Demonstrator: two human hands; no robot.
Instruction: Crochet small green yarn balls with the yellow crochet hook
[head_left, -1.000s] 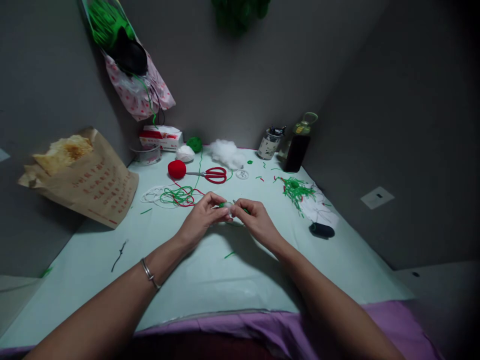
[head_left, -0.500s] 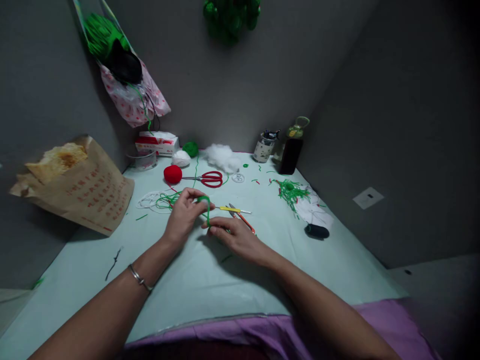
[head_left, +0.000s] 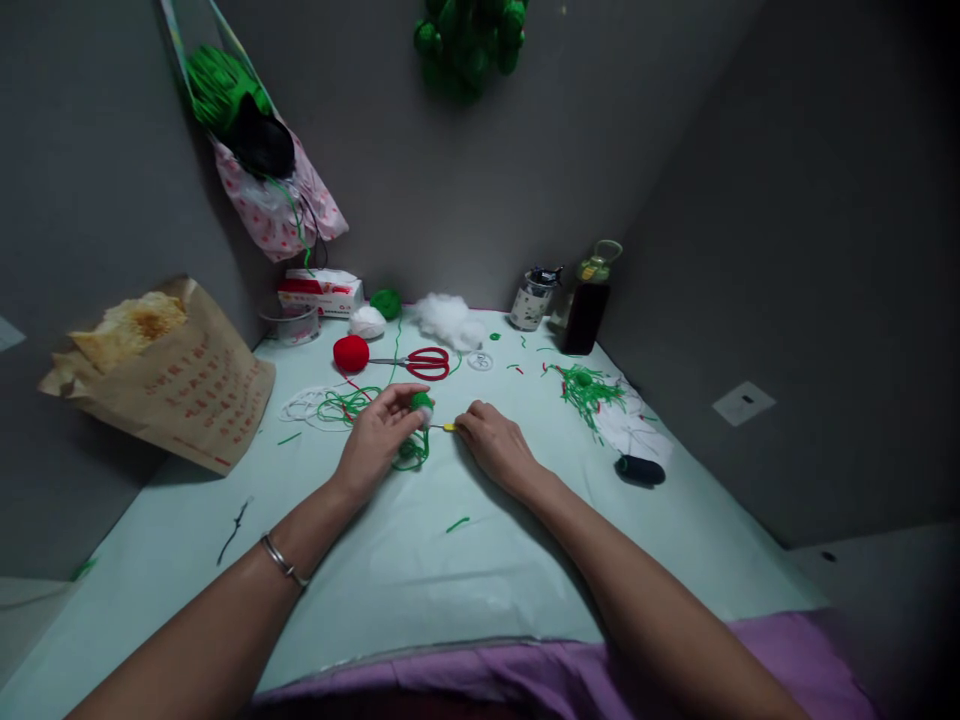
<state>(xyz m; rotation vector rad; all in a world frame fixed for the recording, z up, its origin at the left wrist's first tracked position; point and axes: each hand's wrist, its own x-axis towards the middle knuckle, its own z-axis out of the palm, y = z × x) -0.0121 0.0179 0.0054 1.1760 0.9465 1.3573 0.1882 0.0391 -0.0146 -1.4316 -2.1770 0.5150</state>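
My left grip is closed on a small green-and-white piece, pinched between thumb and fingers above the middle of the pale surface. The green part is uppermost and the white part sits below it. Loose loops of green yarn hang beneath, close to my thumb, and I wear a silver bangle on that wrist.

My right grip is closed around a yellow-handled tool; most of the handle is hidden by my fingers. Its thin metal shaft points left, its end near the white underside of the piece, and I cannot tell whether the two touch.

Beyond my hands lie red-handled scissors, blades pointing left at a red ball of yarn. Behind that are a white ball and a green ball, with fluffy white stuffing to their right. A tangle of white, green and red strands spreads just past my left fingers. Nearer me is a short green snippet. Over to the right there is a heap of green scraps, with a dark roll in front of it and a dark bottle standing upright behind.
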